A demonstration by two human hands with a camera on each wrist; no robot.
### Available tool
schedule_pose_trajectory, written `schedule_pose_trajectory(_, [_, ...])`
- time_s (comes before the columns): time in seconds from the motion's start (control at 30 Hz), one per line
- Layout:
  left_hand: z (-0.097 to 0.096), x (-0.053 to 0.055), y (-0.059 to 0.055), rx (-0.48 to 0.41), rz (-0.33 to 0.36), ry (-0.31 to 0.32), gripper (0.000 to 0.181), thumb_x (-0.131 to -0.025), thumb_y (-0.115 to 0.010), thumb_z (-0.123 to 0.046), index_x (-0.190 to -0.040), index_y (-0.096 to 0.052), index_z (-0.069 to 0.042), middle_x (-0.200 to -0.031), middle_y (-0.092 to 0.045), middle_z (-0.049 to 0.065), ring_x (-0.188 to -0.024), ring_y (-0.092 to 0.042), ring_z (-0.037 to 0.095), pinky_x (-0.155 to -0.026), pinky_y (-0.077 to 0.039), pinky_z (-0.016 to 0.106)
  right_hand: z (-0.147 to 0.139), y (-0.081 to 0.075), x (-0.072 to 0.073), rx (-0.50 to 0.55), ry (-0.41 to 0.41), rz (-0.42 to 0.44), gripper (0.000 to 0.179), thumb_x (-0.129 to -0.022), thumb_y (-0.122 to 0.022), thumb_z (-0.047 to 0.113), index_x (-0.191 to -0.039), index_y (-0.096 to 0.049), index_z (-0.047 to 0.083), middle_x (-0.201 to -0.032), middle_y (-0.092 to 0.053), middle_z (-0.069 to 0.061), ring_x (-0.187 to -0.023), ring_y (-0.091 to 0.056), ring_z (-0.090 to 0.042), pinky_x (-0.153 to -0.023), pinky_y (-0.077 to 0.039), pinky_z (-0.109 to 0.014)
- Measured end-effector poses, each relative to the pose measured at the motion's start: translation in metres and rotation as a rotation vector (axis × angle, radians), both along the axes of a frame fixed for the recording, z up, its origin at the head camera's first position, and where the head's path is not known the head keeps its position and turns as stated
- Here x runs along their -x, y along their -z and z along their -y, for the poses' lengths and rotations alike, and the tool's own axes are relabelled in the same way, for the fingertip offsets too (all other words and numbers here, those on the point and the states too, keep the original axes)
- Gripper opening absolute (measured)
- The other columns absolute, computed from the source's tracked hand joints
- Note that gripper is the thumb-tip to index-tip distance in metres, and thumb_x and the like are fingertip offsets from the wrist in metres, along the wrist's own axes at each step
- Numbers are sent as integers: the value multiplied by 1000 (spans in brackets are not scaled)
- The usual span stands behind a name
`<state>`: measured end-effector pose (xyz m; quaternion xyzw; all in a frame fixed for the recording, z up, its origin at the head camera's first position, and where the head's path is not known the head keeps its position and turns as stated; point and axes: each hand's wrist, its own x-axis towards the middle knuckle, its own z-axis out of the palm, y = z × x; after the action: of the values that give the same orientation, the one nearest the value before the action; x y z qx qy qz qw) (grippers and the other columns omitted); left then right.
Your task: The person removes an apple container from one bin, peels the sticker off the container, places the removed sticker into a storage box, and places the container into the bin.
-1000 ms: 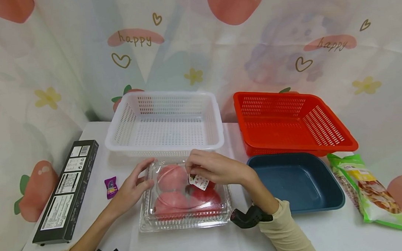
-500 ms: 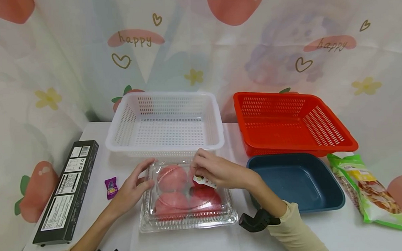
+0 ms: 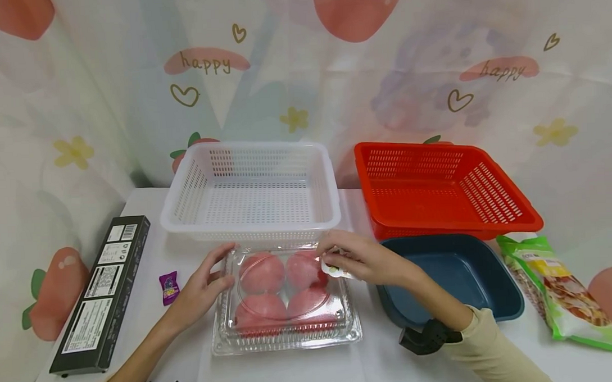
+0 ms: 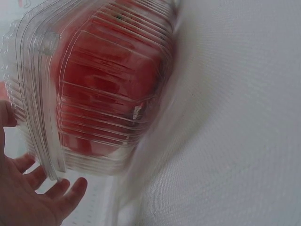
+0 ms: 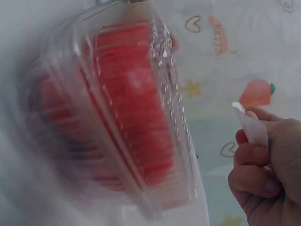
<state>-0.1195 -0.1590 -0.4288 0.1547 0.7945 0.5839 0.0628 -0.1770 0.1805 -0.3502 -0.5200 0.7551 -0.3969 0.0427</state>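
Observation:
A clear plastic clamshell box (image 3: pixel 286 343), lid down, holds several round red fruits (image 3: pixel 262 273) that look like tomatoes. My left hand (image 3: pixel 200 290) rests at the box's far left corner; in the left wrist view, its loosely spread fingers (image 4: pixel 73 194) lie right at the rim. Over the far right corner, my right hand (image 3: pixel 366 259) pinches a small white label (image 3: pixel 338 272) with print on it. In the right wrist view the label (image 5: pixel 255 131) sticks out curled between thumb and forefinger, the other fingers folded.
Behind the box stands a white basket (image 3: pixel 251 229), with a red basket (image 3: pixel 451 222) to its right. A blue tub (image 3: pixel 456 287) sits under my right forearm, a green food bag (image 3: pixel 562 294) beyond it. On the left lie a purple candy (image 3: pixel 170 287) and a long black box (image 3: pixel 102 293).
My right hand has moved right across the lid with the label, from the middle of the box to its far right corner. The left hand and the box stay put.

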Motion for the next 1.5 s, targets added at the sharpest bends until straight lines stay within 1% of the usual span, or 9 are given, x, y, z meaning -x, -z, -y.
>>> schedule_pose_trajectory(0.17, [0, 0, 1, 3, -8, 5, 59, -99, -50, -16, -152, -25, -12, -156, -26, 20, -125, -49, 54, -88, -56, 52, -23, 0, -3, -37, 153, 157, 18, -89, -65, 1, -101, -56, 11, -89, -60, -1, -75, -55, -8, -68, -52, -21])
schedule_pose_trajectory(0.33, [0, 1, 1, 0, -8, 5, 59, -99, -50, -15, -152, -25, -11, -156, -25, 21, -124, -49, 54, -88, -56, 51, -43, 3, -5, -72, 246, 215, 19, -88, -66, 2, -95, -54, 14, -88, -58, 3, -87, -56, -8, -89, -51, -21])
schedule_pose_trajectory(0.43, [0, 1, 1, -2, -8, 7, 59, -99, -50, -15, -152, -24, -11, -156, -25, 21, -125, -48, 54, -89, -56, 51, -52, 4, -6, -62, 238, 245, 17, -89, -64, 1, -97, -53, 12, -90, -56, -1, -90, -57, -9, -91, -52, -21])
schedule_pose_trajectory(0.57, [1, 1, 1, -3, -10, 8, 59, -99, -49, -15, -152, -24, -12, -156, -25, 22, -124, -48, 54, -88, -56, 51, -65, 6, -6, -27, 197, 306, 15, -91, -58, -2, -100, -53, 8, -92, -56, -8, -88, -58, -11, -78, -57, -25])
schedule_pose_trajectory(0.67, [1, 1, 1, -2, -11, 7, 58, -99, -49, -14, -152, -25, -14, -156, -25, 22, -124, -49, 53, -88, -57, 49, -73, 8, -7, -21, 202, 331, 17, -91, -56, -4, -104, -54, 8, -94, -59, -5, -87, -59, -11, -72, -58, -27])
schedule_pose_trajectory(0.93, [1, 1, 1, 0, -10, 5, 58, -99, -49, -15, -152, -25, -15, -156, -25, 21, -124, -48, 54, -88, -56, 52, -91, 10, -8, -50, 241, 280, 21, -93, -55, -4, -111, -58, 5, -97, -61, 1, -87, -58, -9, -72, -55, -22])
schedule_pose_trajectory(1.1, [1, 1, 2, 3, -15, 5, 58, -99, -49, -15, -152, -26, -17, -156, -25, 21, -125, -48, 53, -89, -55, 52, -102, 13, -10, -75, 267, 293, 17, -93, -56, -3, -107, -58, 6, -93, -62, 0, -81, -58, -9, -68, -54, -22])
schedule_pose_trajectory(1.33, [1, 1, 2, -2, -13, 7, 57, -99, -49, -16, -152, -26, -17, -156, -26, 20, -125, -48, 54, -89, -55, 53, -128, 17, -13, -153, 336, 393, 10, -93, -61, 4, -98, -53, 10, -85, -63, -1, -72, -59, -12, -60, -53, -24])
schedule_pose_trajectory(1.5, [1, 1, 1, 3, -10, 2, 58, -99, -49, -15, -152, -25, -16, -156, -26, 20, -124, -48, 54, -89, -55, 53, -144, 22, -12, -259, 326, 398, 10, -92, -63, 11, -96, -54, 12, -80, -61, -1, -67, -56, -11, -56, -51, -24])
